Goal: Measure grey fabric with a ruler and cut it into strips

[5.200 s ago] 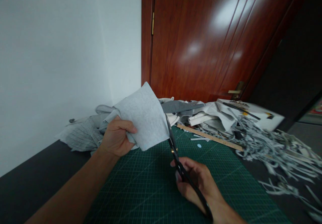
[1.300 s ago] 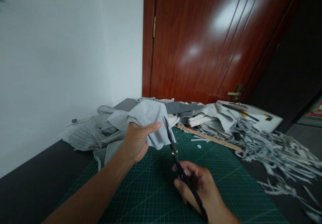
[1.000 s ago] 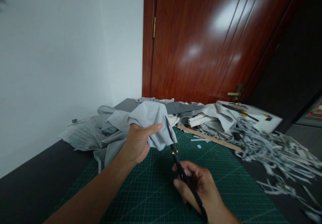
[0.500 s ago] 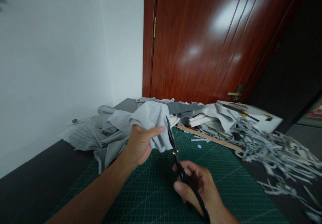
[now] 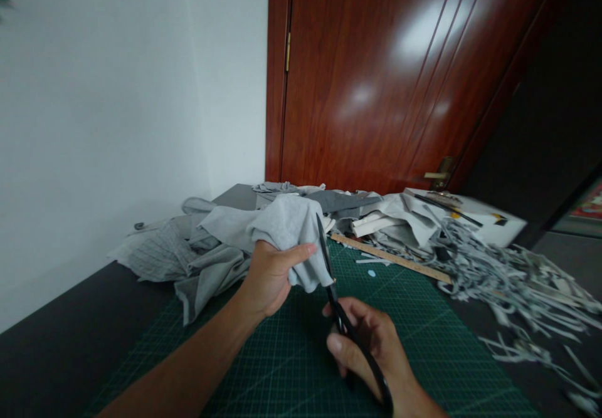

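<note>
above the cutting mat [image 5: 291, 368], the left hand [image 5: 271, 277] is closed on grey cloth [image 5: 286, 224]. the right hand [image 5: 388, 352] curls round black scissors [image 5: 342, 318] over the mat, blades [image 5: 325, 252] seemingly touching the cloth's edge.

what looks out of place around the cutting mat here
The tangle of fabric strips to the right, sprawling untidily beside the green mat. A lone pale oval on the mat also looks stray. The black scissors and held grey cloth look ordinary.

Left hand [image 5: 271, 281] partly hidden behind grey cloth [image 5: 292, 224], green mat [image 5: 291, 358] cropped at bottom edge.
</note>
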`<state>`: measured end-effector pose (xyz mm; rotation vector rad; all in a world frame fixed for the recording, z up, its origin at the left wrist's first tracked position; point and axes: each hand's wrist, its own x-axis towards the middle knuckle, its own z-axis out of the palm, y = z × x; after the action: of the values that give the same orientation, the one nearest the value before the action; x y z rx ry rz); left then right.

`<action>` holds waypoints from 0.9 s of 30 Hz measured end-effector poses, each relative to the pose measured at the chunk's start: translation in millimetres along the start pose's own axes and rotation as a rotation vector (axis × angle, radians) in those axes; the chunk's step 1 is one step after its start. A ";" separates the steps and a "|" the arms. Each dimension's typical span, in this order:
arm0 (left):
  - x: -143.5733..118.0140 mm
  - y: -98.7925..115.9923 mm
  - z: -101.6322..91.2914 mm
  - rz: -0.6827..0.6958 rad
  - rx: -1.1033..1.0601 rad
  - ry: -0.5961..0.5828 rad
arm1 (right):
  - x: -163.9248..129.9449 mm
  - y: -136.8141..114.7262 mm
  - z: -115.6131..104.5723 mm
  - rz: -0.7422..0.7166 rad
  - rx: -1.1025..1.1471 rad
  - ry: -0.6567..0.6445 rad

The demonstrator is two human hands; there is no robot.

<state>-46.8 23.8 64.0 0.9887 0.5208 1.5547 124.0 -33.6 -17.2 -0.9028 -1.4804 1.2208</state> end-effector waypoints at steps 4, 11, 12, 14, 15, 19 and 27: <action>-1.2 -1.0 1.1 -0.013 -0.001 -0.017 | 0.2 -1.7 -1.5 -0.026 0.035 -0.083; -2.1 -2.9 0.9 -0.027 -0.007 0.013 | -1.4 -5.8 0.8 -0.029 0.065 -0.048; -2.2 -3.1 0.8 -0.031 -0.010 0.010 | -1.3 -5.3 1.1 -0.032 0.065 -0.041; -2.5 -3.4 0.9 -0.031 -0.012 -0.001 | -0.8 -2.9 1.5 -0.049 0.069 -0.022; -2.7 -3.4 1.2 -0.029 -0.012 -0.009 | -0.5 -1.4 1.6 -0.057 0.071 -0.012; -3.4 -3.3 2.6 -0.028 -0.004 -0.016 | 0.0 2.0 1.7 -0.046 0.070 -0.009; -3.4 -3.0 3.0 -0.003 -0.004 -0.010 | 0.1 -11.0 -0.2 -0.016 0.019 -0.072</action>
<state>-42.8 20.7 62.2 0.9913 0.5118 1.5465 124.6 -35.9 -6.5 -0.8408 -1.5273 1.2653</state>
